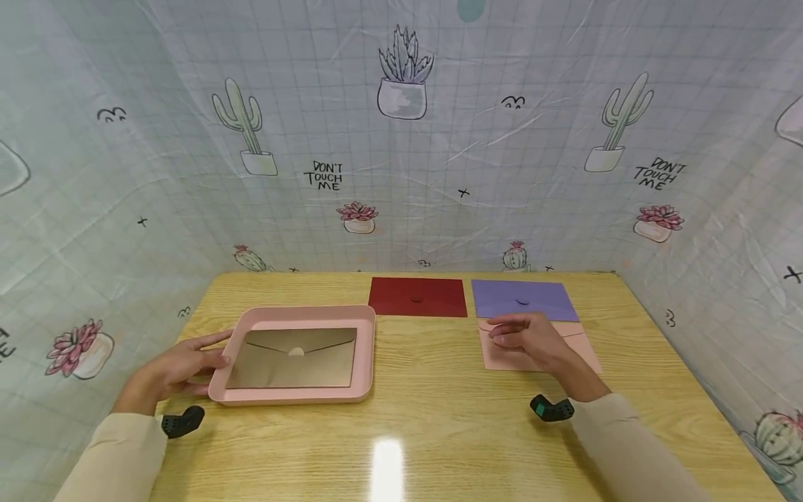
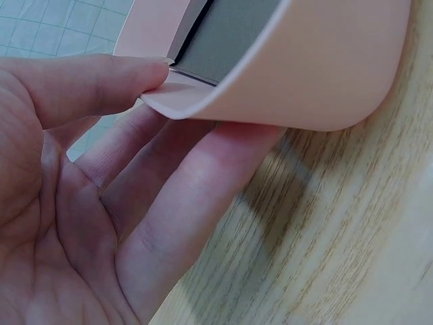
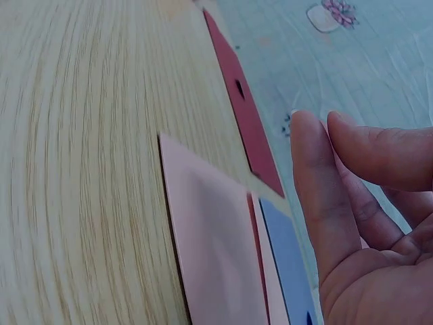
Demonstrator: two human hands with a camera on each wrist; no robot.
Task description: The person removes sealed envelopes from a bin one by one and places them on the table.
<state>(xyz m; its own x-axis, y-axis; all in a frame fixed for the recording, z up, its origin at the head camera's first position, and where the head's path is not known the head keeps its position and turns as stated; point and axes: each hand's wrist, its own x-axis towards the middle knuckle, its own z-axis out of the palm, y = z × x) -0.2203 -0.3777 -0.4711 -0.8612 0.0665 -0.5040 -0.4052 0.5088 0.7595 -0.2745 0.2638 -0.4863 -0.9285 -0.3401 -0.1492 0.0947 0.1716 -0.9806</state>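
My left hand (image 1: pixel 178 368) grips the left wall of a shallow pink tray (image 1: pixel 307 316). In the left wrist view, the thumb lies over the tray's rim (image 2: pixel 226 84) and the other fingers support it from outside and below. A gold envelope (image 1: pixel 291 369) with a round seal lies flap up inside the tray. Above a light pink envelope (image 1: pixel 502 355) hovers my right hand (image 1: pixel 533 340), its fingers loosely bent. The right wrist view shows thumb and forefinger tips close together, with nothing between them, apart from the pink envelope (image 3: pixel 210 230).
A purple envelope (image 1: pixel 523 293) lies just behind the pink one, edges meeting or overlapping. Left of it is a dark red envelope (image 1: pixel 417 296) near the back of the wooden table (image 1: pixel 426 411). Patterned cloth (image 1: pixel 464 153) hangs around the back and sides.
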